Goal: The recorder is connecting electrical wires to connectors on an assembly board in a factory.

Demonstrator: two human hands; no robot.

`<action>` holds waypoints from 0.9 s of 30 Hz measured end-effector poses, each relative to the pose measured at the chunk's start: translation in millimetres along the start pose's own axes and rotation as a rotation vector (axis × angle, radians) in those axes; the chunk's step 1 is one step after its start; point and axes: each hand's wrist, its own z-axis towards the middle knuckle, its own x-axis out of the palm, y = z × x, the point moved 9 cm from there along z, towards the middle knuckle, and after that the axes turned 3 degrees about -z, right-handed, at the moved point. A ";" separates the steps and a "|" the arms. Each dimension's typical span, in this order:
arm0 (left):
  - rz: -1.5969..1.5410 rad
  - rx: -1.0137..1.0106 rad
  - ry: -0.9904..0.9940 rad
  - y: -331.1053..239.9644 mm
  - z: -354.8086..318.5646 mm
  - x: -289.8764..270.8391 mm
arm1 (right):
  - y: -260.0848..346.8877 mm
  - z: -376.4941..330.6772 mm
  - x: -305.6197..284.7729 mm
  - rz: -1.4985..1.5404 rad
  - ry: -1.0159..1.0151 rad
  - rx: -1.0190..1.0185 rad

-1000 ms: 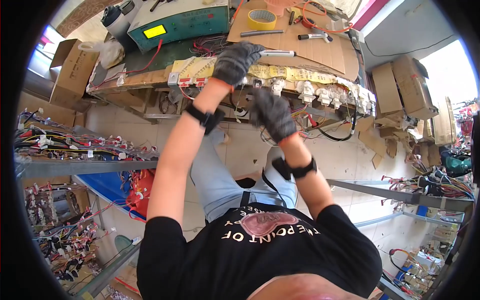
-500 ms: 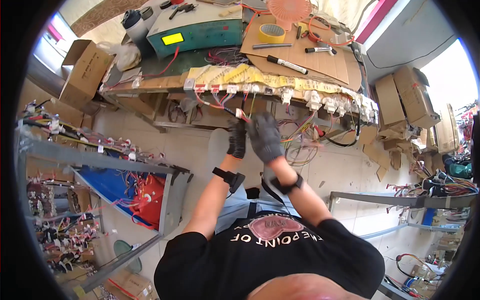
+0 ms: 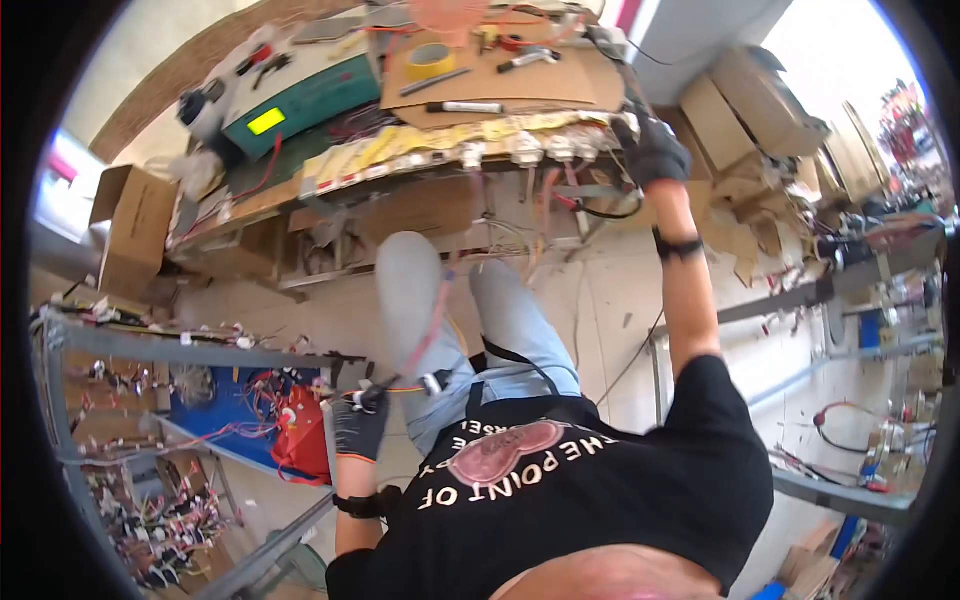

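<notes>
Where the black-gloved left hand pinches a slim yellow-and-black wire harness, its length runs rightward toward the blue-denim thigh; the black-gloved right hand, farther off, has an unclear grip.

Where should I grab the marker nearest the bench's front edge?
Probably mid-barrel, from above and the front. The marker lies flat, lengthwise left to right on the cardboard, nothing on top of it, so pinching across its long sides should work.
</notes>
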 end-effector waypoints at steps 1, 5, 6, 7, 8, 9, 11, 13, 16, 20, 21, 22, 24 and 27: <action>-0.025 -0.292 0.166 18.4 7.6 1.5 | -25.8 17.3 29.5 -0.043 0.168 0.068; -0.933 -0.163 -0.279 5.0 60.3 -20.0 | -45.3 38.8 86.8 -0.155 0.293 -0.002; -1.243 -0.147 -0.433 2.6 61.1 -25.1 | -30.3 45.9 52.2 -0.123 0.055 0.013; -0.745 0.198 -0.522 -41.7 73.1 -46.9 | -20.8 51.7 13.1 -0.091 -0.183 0.032; -0.226 0.523 -0.573 -99.1 88.4 -55.5 | -12.9 56.4 -29.1 -0.106 -0.476 -0.139; -0.044 0.590 -0.632 -116.4 112.1 -41.4 | -9.5 47.2 -69.5 -0.129 -0.761 -0.307; 0.208 0.497 -0.441 -115.2 141.3 -1.5 | -2.7 22.9 -128.8 1.060 -0.522 -0.295; -0.301 -0.082 0.229 -84.2 160.7 56.5 | -5.1 -14.6 -93.8 1.382 -0.136 -0.146; 0.093 0.726 0.018 -169.1 79.9 20.0 | -33.5 -88.6 60.3 1.297 0.389 0.073; 0.108 0.853 0.394 -171.0 -4.5 59.7 | 51.5 -90.0 144.7 0.930 0.526 0.030; 0.045 0.818 0.416 -160.3 -13.7 53.9 | 82.3 -88.1 133.0 0.809 0.651 0.070; -0.039 0.822 0.432 -154.0 -16.3 55.5 | 76.7 -98.0 125.4 0.791 0.650 0.096; -0.194 0.776 0.449 -145.3 -20.5 49.9 | 107.7 -121.5 47.0 0.269 -0.034 -0.599; -0.405 0.697 0.435 -136.9 -14.7 31.9 | 29.0 -239.7 120.3 1.437 1.018 0.276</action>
